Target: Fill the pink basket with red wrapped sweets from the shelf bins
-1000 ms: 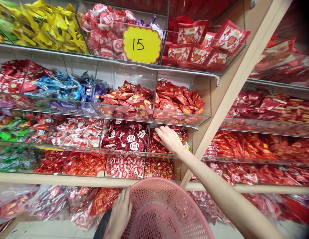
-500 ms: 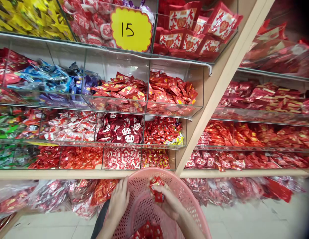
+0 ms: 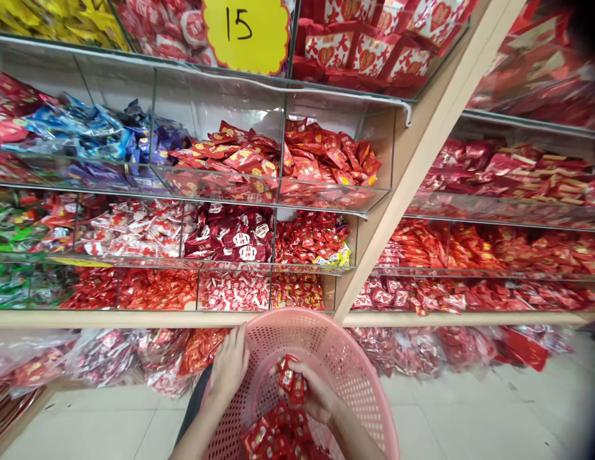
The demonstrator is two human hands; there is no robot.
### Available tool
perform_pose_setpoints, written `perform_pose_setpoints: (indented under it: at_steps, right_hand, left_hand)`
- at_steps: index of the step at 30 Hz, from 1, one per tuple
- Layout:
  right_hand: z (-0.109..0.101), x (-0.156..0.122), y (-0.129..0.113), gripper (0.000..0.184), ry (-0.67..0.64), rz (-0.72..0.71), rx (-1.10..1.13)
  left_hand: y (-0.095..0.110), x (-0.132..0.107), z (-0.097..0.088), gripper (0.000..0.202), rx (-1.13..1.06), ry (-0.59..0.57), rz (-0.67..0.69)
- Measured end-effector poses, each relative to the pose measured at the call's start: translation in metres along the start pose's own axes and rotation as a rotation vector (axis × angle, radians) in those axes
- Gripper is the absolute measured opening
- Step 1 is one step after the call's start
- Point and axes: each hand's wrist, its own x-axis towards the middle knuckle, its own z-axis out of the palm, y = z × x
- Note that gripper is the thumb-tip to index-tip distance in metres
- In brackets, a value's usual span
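A pink perforated basket (image 3: 355,377) sits low in front of me. My left hand (image 3: 229,369) grips its near-left rim. Inside the basket, my right hand (image 3: 316,396) is closed round a small bunch of red wrapped candies (image 3: 291,381). More red candies (image 3: 273,434) lie on the basket's bottom, just below that hand. Straight ahead is the clear bin of small red candies (image 3: 312,237), on the third shelf row.
Clear acrylic bins hold red, white, blue and green wrapped sweets across several shelf rows. A yellow price tag "15" (image 3: 247,32) hangs at the top. A slanted wooden post (image 3: 412,166) splits two shelf units. Bagged sweets (image 3: 110,364) lie under the bottom shelf; pale floor tiles (image 3: 470,415) to the right.
My right hand left the red candy bin, came down with a handful and now sits lower inside the basket. More candies lie on the basket's bottom. The view has tilted downward.
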Motion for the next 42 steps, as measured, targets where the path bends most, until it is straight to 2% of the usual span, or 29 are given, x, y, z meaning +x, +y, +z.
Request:
perform_pose_setpoints:
  at_steps: [5,9,11,15,17,20,23,25,27,32,35,42]
  right_hand:
    - [-0.012,0.003,0.008,0.030,-0.061,0.064,0.004]
    - [-0.015,0.007,0.016,0.022,-0.037,0.059,-0.019]
    - [-0.015,0.008,0.019,0.026,-0.015,0.052,-0.051]
    - [-0.018,0.005,0.020,0.041,-0.031,0.126,-0.179]
    - [-0.019,0.000,0.016,0.046,-0.074,0.175,-0.301]
    - [-0.018,-0.013,0.009,0.051,-0.173,0.270,-0.601]
    - [-0.017,-0.024,0.009,0.045,-0.315,0.238,-0.843]
    - [-0.021,-0.028,0.017,0.036,-0.379,0.210,-0.945]
    - [-0.026,-0.029,0.030,0.027,-0.375,0.236,-1.063]
    - [-0.036,-0.027,0.055,0.015,-0.261,0.225,-1.348]
    - [-0.034,-0.030,0.049,0.019,-0.205,0.241,-1.259]
    - [-0.036,-0.026,0.023,0.019,-0.059,0.075,-0.800]
  left_hand:
    - [0.002,-0.001,-0.004,0.046,0.021,-0.015,-0.011]
    - [0.003,0.000,-0.005,0.046,0.019,-0.018,-0.004]
    - [0.003,0.000,-0.005,0.047,0.015,-0.016,-0.005]
    - [0.003,0.000,-0.005,0.048,0.007,-0.013,-0.006]
    - [0.003,-0.001,-0.005,0.048,0.005,-0.016,-0.002]
    - [0.003,-0.001,-0.004,0.049,0.005,-0.026,-0.004]
    - [0.003,-0.001,-0.004,0.049,-0.001,-0.029,-0.012]
    - [0.004,-0.001,-0.005,0.049,-0.005,-0.029,-0.013]
    - [0.004,-0.001,-0.005,0.050,-0.005,-0.027,-0.014]
    - [0.004,-0.001,-0.005,0.048,-0.003,-0.031,-0.017]
    - [0.004,-0.001,-0.005,0.047,0.005,-0.027,-0.013]
    - [0.004,0.000,-0.005,0.047,0.010,-0.023,-0.013]
